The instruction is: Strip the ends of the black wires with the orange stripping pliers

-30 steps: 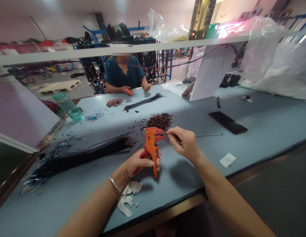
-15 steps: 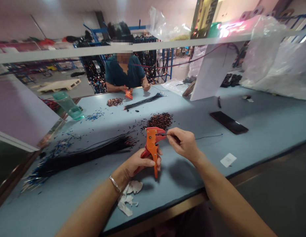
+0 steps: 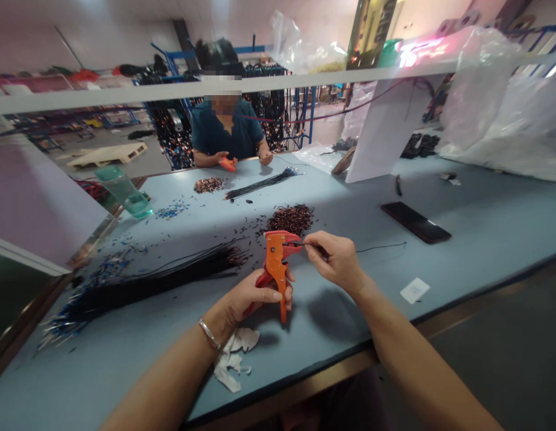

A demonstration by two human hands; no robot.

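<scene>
My left hand [image 3: 251, 297] is wrapped round the handles of an orange wire stripper [image 3: 276, 266], held upright over the blue table [image 3: 484, 221]. My right hand [image 3: 338, 258] pinches a thin black wire [image 3: 380, 246] and holds its end in the stripper's red jaws. The rest of that wire trails to the right across the table. A long bundle of black wires [image 3: 138, 284] lies to the left of my hands. A heap of dark stripped bits [image 3: 290, 219] sits just behind the stripper.
Crumpled white paper [image 3: 235, 359] lies under my left wrist, a white slip [image 3: 414, 290] to the right. A black phone [image 3: 415, 222] rests at right, a green bottle [image 3: 125, 193] at far left. Across the table a person [image 3: 226, 129] works with another orange tool, black wires [image 3: 262, 184] before them.
My hands and the stripper have barely moved. The person opposite has shifted their orange tool a little.
</scene>
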